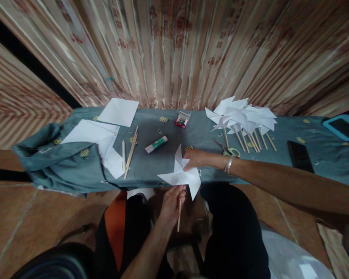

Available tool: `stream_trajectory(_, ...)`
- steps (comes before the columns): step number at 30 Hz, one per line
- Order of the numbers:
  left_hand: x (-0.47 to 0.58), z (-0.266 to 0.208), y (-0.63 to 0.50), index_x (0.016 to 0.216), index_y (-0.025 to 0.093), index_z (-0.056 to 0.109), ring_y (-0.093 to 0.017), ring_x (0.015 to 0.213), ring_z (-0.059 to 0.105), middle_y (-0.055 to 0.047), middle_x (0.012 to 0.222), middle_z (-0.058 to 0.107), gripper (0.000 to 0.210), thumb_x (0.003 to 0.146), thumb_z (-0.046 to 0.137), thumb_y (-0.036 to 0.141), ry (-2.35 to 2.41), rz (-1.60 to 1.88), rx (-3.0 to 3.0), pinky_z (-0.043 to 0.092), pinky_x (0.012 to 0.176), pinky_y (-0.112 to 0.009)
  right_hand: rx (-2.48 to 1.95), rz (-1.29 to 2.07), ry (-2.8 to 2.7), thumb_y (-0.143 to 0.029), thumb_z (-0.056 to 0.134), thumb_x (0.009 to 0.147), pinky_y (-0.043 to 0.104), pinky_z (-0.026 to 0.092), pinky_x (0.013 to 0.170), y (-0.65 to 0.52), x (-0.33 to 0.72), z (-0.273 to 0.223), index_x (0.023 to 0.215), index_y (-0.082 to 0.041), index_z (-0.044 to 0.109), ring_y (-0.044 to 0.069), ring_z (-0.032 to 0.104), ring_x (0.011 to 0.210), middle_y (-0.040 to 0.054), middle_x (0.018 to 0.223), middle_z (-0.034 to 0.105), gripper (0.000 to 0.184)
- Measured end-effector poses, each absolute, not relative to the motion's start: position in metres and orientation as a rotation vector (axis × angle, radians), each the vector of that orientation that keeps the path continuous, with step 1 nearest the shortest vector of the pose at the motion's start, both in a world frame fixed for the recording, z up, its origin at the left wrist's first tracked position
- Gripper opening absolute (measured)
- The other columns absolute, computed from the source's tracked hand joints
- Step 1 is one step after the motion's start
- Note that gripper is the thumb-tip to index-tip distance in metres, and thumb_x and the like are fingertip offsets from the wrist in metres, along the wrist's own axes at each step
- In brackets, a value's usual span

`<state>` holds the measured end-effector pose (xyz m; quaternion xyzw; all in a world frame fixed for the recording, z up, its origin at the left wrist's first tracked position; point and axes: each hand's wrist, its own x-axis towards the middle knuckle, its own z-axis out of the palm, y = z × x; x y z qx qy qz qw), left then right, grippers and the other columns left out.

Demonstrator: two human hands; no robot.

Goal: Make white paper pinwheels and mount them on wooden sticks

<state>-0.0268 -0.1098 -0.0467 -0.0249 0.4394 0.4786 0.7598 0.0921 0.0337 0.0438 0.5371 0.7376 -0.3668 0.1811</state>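
A white paper pinwheel (178,178) is at the front edge of the cloth-covered table, its blades folded toward the middle. My left hand (172,203) is closed around its thin wooden stick (179,219), just below the blades. From the right, my right hand (194,158) grips the pinwheel near its centre, the fingers closed on the paper. Behind it lie a green-and-white glue stick (156,144) and a small red open box (182,120) with tiny metal pieces inside. Scissors (229,150) with green handles are beside my right wrist.
Several finished-looking pinwheels (244,116) are heaped at the back right. White paper sheets (88,131) and loose wooden sticks (131,153) lie on the left. A dark phone (300,156) and a blue-framed device (343,127) occupy the right end. A pleated curtain (174,54) hangs behind the table.
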Motion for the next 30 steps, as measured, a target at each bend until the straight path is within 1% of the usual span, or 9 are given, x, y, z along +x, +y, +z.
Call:
stream_trajectory(3,-0.027,-0.048,-0.11,0.063,0.007,0.068,-0.001,0.05,0.046,-0.002,0.065,0.061,0.03,0.045,0.09,0.016,0.929,1.03,-0.076,0.032,0.041,-0.011,1.485,-1.042,2.09,-0.024,0.073,0.068,0.019,0.033,0.05,0.035,0.092,0.046,0.081,-0.008,0.074,0.012,0.053,0.059,0.0013,0.07,0.068,0.021)
stream_trajectory(6,-0.027,-0.048,-0.11,0.065,0.007,0.068,-0.001,0.05,0.044,-0.001,0.065,0.06,0.027,0.05,0.088,0.016,0.903,1.015,-0.073,0.032,0.042,-0.01,1.474,-1.057,2.092,-0.024,0.073,0.068,0.018,0.031,0.048,0.036,0.093,0.045,0.075,-0.009,0.072,0.009,0.049,0.055,-0.0038,0.06,0.06,0.017)
stream_trajectory(9,-0.027,-0.048,-0.109,0.065,0.007,0.067,0.0,0.049,0.043,-0.001,0.065,0.059,0.026,0.051,0.088,0.016,0.891,1.009,-0.072,0.032,0.041,-0.011,1.475,-1.066,2.095,-0.025,0.073,0.068,0.017,0.029,0.046,0.037,0.095,0.039,0.073,-0.009,0.071,0.009,0.047,0.054,-0.0064,0.056,0.052,0.017)
stream_trajectory(11,-0.027,-0.049,-0.109,0.064,0.008,0.066,0.0,0.048,0.042,0.0,0.065,0.058,0.027,0.051,0.088,0.015,0.882,1.011,-0.075,0.032,0.041,-0.011,1.471,-1.073,2.103,-0.026,0.074,0.067,0.017,0.029,0.046,0.038,0.096,0.035,0.072,-0.01,0.07,0.009,0.046,0.055,-0.0073,0.056,0.05,0.017)
stream_trajectory(14,-0.027,-0.049,-0.108,0.063,0.009,0.064,0.0,0.047,0.04,0.001,0.064,0.058,0.029,0.049,0.088,0.016,0.867,1.009,-0.091,0.031,0.04,-0.011,1.47,-1.075,2.113,-0.026,0.074,0.067,0.017,0.028,0.047,0.038,0.096,0.033,0.071,-0.01,0.07,0.008,0.046,0.056,-0.0074,0.057,0.051,0.018)
stream_trajectory(18,-0.027,-0.049,-0.108,0.061,0.009,0.063,0.0,0.046,0.038,0.002,0.062,0.056,0.033,0.045,0.09,0.018,0.858,0.999,-0.099,0.029,0.04,-0.011,1.482,-1.057,2.113,-0.024,0.074,0.067,0.017,0.03,0.048,0.036,0.095,0.039,0.074,-0.01,0.07,0.009,0.049,0.058,-0.0055,0.061,0.056,0.017)
stream_trajectory(22,-0.026,-0.05,-0.108,0.063,0.009,0.063,0.0,0.047,0.039,0.002,0.062,0.055,0.028,0.051,0.087,0.018,0.879,0.981,-0.085,0.029,0.04,-0.012,1.471,-1.049,2.105,-0.025,0.073,0.069,0.017,0.03,0.048,0.036,0.092,0.044,0.072,-0.01,0.07,0.01,0.049,0.058,-0.0047,0.063,0.058,0.015)
stream_trajectory(24,-0.026,-0.05,-0.108,0.062,0.01,0.062,0.0,0.046,0.038,0.002,0.061,0.055,0.027,0.051,0.086,0.017,0.889,0.979,-0.097,0.028,0.04,-0.012,1.463,-1.043,2.097,-0.024,0.074,0.069,0.017,0.03,0.049,0.036,0.091,0.045,0.072,-0.01,0.07,0.01,0.049,0.059,-0.0041,0.064,0.059,0.015)
stream_trajectory(30,-0.025,-0.052,-0.107,0.062,0.01,0.063,0.0,0.045,0.037,0.003,0.059,0.055,0.031,0.045,0.088,0.02,0.889,0.976,-0.1,0.026,0.039,-0.012,1.467,-1.015,2.048,-0.022,0.075,0.069,0.017,0.032,0.05,0.039,0.087,0.045,0.084,-0.008,0.071,0.011,0.052,0.065,0.0007,0.078,0.066,0.021)
